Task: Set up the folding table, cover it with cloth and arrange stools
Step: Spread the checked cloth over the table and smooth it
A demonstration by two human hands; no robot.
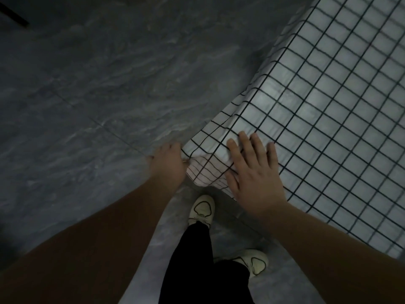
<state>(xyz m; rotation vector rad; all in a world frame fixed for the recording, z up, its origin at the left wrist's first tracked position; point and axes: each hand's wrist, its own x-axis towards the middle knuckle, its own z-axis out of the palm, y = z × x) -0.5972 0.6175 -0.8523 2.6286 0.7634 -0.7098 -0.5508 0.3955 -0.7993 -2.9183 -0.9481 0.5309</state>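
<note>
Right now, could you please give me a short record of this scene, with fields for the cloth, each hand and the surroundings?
cloth: white with a black grid, spread flat, near corner draped down and bunched
left hand: grips the hanging edge of the cloth at the corner
right hand: fingers straight, pressing flat on the cloth at the corner
floor: grey marbled tiles
shoes: pale, on the floor beside the corner

A white, black-gridded cloth (328,110) covers the table, which stands on a grey marbled floor (87,102).
</note>
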